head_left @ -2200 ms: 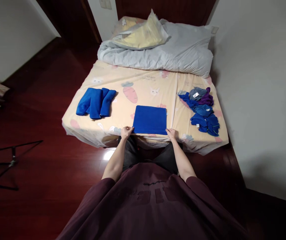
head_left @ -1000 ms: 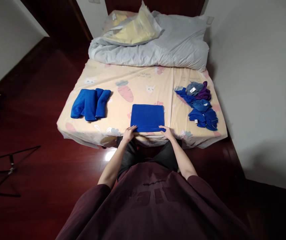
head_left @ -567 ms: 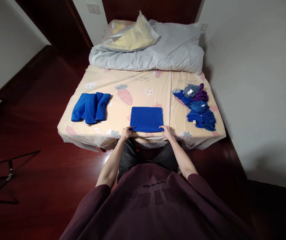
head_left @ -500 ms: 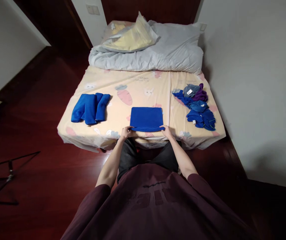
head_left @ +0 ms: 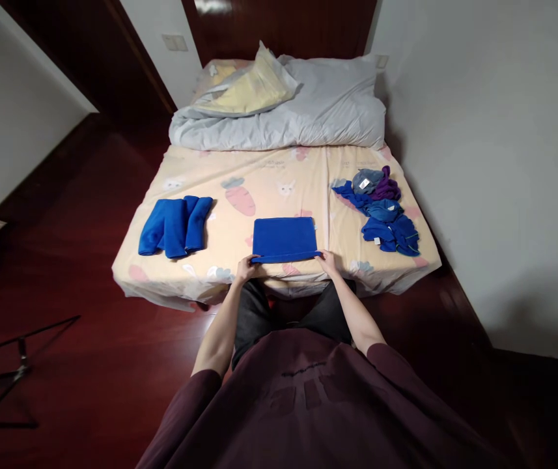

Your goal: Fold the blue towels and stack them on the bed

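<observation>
A blue towel (head_left: 284, 237) lies flat as a rectangle near the front edge of the bed, its near edge turned up in a narrow roll. My left hand (head_left: 246, 268) is closed on the left end of that rolled edge. At the right end, my right hand (head_left: 327, 262) pinches the same edge between thumb and fingers. To the left lie several rolled blue towels (head_left: 174, 227) side by side. A crumpled heap of blue, grey and purple cloths (head_left: 381, 210) with white tags sits on the right.
The bed (head_left: 239, 169) has a cream sheet with carrot and rabbit prints. A grey quilt (head_left: 337, 98) and a yellow pillow (head_left: 259, 85) lie at its head. Black tripod legs (head_left: 22, 365) stand on the dark red floor at left. A white wall (head_left: 493, 163) runs along the right.
The view has shifted slightly. Both hands still grip the ends of the towel's near edge, and the edge looks a little more tightly rolled.
</observation>
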Tool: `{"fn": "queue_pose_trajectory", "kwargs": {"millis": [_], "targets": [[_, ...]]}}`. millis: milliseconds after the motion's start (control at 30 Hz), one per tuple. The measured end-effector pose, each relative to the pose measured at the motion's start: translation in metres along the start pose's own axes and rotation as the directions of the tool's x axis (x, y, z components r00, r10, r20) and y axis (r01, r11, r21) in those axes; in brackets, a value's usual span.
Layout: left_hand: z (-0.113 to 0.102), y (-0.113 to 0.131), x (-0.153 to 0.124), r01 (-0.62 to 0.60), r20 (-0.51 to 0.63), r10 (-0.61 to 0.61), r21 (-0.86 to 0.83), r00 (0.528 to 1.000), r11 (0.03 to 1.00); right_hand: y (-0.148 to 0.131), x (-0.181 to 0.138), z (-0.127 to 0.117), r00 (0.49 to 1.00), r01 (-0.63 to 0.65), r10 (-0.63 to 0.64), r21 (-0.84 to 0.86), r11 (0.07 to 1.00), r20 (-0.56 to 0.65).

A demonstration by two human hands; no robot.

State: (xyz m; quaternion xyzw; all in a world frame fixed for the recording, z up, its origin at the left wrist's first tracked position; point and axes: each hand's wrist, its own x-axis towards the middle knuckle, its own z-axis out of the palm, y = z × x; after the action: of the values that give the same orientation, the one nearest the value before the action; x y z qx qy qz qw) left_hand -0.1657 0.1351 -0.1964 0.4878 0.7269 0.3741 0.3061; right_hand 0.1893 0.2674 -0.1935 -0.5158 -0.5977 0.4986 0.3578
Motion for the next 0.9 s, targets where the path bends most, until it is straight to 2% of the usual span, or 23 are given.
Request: {"fn": "queue_pose_trajectory", "kwargs": {"millis": [300, 433, 633, 733, 900], "targets": [[-0.005, 0.011, 0.006, -0.027, -0.111, 0.013, -0.127, 0.994, 0.992, 0.002, 0.011, -0.004, 0.999, 0.028, -0.028, -0.037, 0.999, -0.015], [-0.004, 0.012, 0.009, -0.027, -0.147, 0.010, -0.114, 0.989, 0.993, 0.003, 0.016, -0.007, 0.999, 0.047, -0.048, -0.052, 0.998, -0.021], [-0.002, 0.007, 0.005, -0.032, -0.142, 0.021, -0.077, 0.990, 0.997, -0.003, 0.011, -0.010, 0.999, 0.050, -0.050, -0.072, 0.996, 0.008], [-0.003, 0.004, 0.002, 0.002, -0.137, -0.008, -0.045, 0.991, 0.999, -0.008, 0.006, -0.013, 0.999, 0.041, -0.039, -0.105, 0.994, 0.022], [-0.004, -0.003, -0.006, 0.131, -0.142, -0.126, 0.033, 0.982, 0.991, -0.011, -0.004, -0.015, 0.996, 0.042, -0.026, -0.200, 0.979, 0.084]]}}
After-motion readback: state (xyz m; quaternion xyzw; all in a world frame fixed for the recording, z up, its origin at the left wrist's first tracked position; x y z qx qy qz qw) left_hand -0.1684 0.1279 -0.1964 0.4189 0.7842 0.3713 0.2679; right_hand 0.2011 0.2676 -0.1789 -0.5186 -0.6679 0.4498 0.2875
